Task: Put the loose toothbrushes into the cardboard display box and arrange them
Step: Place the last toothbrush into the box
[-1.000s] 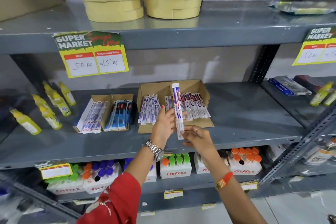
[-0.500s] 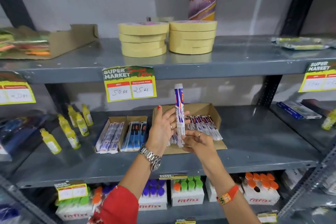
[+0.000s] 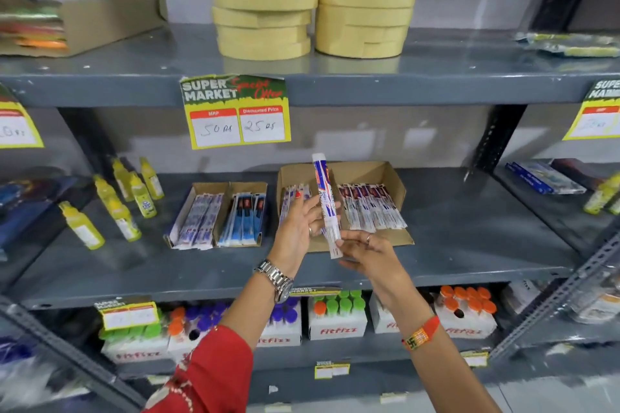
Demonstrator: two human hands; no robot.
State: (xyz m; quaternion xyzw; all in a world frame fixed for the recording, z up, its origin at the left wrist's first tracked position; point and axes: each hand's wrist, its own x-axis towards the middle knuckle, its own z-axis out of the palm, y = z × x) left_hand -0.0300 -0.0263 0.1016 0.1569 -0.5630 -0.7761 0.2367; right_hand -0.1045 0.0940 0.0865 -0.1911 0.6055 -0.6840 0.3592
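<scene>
The grey shelf point(image 3: 469, 245) carries the cardboard display box point(image 3: 365, 174), with packed toothbrushes point(image 3: 369, 208) lying inside it. In front of the box, one packaged toothbrush point(image 3: 327, 204) stands nearly upright. The left hand point(image 3: 298, 228) steadies it with loosely spread fingers; the right hand point(image 3: 369, 251) pinches its lower end.

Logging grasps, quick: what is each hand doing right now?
Left hand: holding the packaged toothbrush upright.
Right hand: pinching its lower end.
</scene>
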